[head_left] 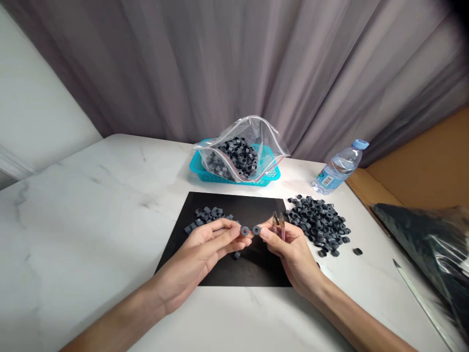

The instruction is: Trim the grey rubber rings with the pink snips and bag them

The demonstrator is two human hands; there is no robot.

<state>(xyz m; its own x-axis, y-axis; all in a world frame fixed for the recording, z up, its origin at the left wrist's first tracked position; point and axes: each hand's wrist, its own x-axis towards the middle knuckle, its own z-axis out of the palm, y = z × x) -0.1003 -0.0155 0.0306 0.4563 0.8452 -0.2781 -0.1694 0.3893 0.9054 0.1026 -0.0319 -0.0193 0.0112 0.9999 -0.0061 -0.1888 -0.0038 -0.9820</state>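
Between its thumb and fingers, my left hand pinches a small dark grey ring-shaped part, its round hole facing me. Close beside it, a second grey ring is pinched by my right hand. My right hand also holds a small pair of tweezer-like snips, pointed tips upward, against the fingers. Both hands are over a black mat. Behind my left hand lies a small pile of grey rings on the mat, and one loose ring sits below the fingers.
A larger heap of grey rings covers the table right of the mat. Behind stands a turquoise basket with an open zip bag of rings. A water bottle, a cardboard box and a dark plastic-wrapped bundle are at right.
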